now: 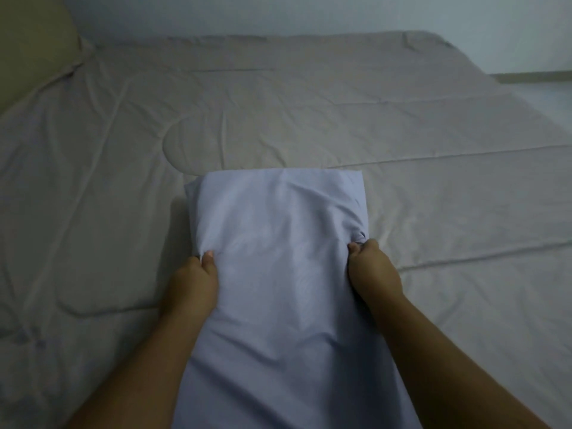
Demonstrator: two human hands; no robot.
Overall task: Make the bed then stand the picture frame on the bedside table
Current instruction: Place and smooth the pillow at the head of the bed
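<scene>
Cloth [278,274] (near end cropped) over bed [402,134]

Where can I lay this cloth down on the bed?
Bare quilt lies between the cloth and the wall, and right of the right hand. Left of the left hand is free. Crowded only far left, by the pillow.

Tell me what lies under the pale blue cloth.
The beige quilt spreads under the pale blue cloth, gripped by the left hand and right hand. The part directly beneath is covered.
</scene>
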